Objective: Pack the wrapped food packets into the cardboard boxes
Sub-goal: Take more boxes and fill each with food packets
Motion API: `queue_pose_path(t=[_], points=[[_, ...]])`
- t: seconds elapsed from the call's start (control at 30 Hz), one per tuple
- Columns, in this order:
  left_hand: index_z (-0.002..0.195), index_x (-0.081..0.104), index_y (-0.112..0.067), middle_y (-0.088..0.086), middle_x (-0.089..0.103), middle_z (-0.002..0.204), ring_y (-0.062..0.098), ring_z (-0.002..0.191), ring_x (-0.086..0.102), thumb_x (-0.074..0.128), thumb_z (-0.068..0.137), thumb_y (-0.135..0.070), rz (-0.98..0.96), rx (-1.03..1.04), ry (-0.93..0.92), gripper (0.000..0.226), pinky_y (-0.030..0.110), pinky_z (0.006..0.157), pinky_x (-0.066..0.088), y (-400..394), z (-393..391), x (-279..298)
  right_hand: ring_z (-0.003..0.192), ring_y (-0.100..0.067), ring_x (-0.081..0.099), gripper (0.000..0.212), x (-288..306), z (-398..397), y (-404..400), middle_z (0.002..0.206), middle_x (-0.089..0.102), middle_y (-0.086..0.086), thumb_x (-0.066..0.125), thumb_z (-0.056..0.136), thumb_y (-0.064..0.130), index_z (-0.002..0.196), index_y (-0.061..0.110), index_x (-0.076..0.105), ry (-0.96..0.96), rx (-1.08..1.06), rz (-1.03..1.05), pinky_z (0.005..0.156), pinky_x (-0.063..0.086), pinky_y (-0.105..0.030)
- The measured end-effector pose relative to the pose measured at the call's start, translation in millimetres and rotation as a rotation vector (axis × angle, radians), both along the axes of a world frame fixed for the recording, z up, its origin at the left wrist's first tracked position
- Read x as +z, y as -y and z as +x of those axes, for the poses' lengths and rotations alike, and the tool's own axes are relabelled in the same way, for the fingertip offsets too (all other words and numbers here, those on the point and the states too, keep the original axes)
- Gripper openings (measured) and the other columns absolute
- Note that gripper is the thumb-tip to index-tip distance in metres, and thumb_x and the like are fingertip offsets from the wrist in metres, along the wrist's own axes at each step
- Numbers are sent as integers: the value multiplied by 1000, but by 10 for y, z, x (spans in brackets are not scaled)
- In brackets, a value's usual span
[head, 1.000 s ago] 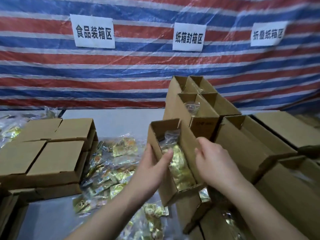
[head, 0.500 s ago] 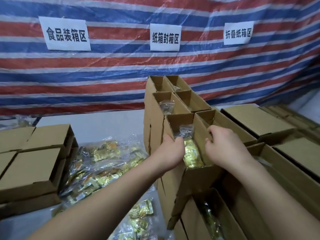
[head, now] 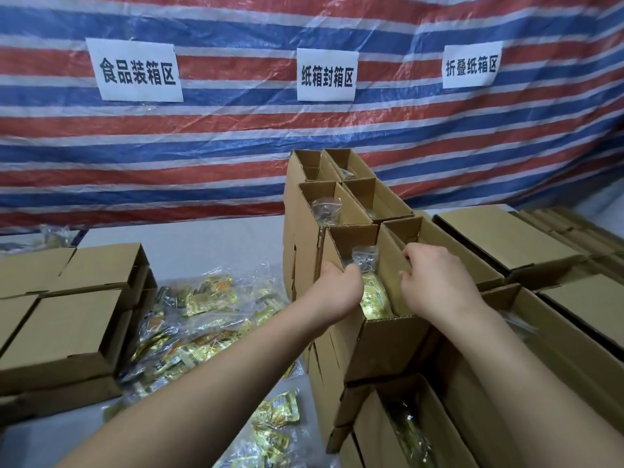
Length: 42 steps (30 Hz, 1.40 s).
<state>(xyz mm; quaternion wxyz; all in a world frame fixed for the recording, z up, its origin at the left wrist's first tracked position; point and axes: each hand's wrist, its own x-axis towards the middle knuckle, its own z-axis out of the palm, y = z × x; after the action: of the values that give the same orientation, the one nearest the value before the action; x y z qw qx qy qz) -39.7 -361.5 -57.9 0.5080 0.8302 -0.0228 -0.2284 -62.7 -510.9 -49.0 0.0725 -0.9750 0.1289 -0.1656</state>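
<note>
A narrow open cardboard box sits on top of a stack of similar open boxes, right of centre. Inside it lies a clear bag of gold-wrapped food packets. My left hand grips the box's left wall, thumb over the rim. My right hand grips its right wall, fingers hooked over the edge. More gold packets in clear bags are heaped on the white table to the left.
Closed flat boxes are stacked at the left. Several open packed boxes stand in a row behind the held one. More boxes fill the right side. A striped tarp with three paper signs hangs behind.
Both hands carried the packed box up and away, then set it on the stack against the row of open boxes. The camera view shifted slightly.
</note>
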Motion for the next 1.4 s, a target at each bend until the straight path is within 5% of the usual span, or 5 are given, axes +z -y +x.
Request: queue_pose_path(t=[0.13, 0.33, 0.63, 0.8, 1.4], points=[[156, 6, -6, 18, 29, 156, 39, 133, 41, 24, 100, -38, 10, 14, -8, 66, 55, 112, 37, 39, 0, 2, 71, -15, 52, 21, -5, 17, 28, 80, 49, 7, 70, 91, 23, 111, 22, 63, -3, -10, -32, 54, 38, -22], [157, 1, -6, 15, 20, 163, 35, 147, 24, 25, 101, -38, -9, -2, -21, 69, 52, 119, 24, 27, -3, -81, 73, -17, 53, 23, 3, 44, 33, 95, 66, -2, 62, 96, 27, 117, 17, 64, -5, 12, -58, 63, 47, -27], [154, 12, 0, 16, 40, 145, 32, 129, 42, 24, 103, -34, -22, 56, 4, 62, 38, 104, 34, 33, 41, -37, 70, -18, 52, 16, 19, 67, -9, 80, 50, 3, 62, 96, 20, 111, 16, 65, -19, 35, -58, 60, 43, -25], [154, 11, -2, 21, 35, 151, 37, 131, 42, 24, 102, -35, -12, 58, -13, 63, 51, 110, 38, 30, 42, -21, 71, -18, 52, 18, 30, 68, -23, 81, 49, 3, 62, 96, 20, 114, 16, 65, -30, 26, -53, 61, 44, -25], [156, 11, -4, 19, 34, 154, 39, 137, 40, 28, 99, -50, 13, 27, 2, 75, 55, 112, 36, -66, 50, -85, 61, -13, 46, 20, 63, 39, -48, 72, 45, 7, 58, 98, 33, 105, 15, 64, -61, 35, -91, 52, 33, -23]])
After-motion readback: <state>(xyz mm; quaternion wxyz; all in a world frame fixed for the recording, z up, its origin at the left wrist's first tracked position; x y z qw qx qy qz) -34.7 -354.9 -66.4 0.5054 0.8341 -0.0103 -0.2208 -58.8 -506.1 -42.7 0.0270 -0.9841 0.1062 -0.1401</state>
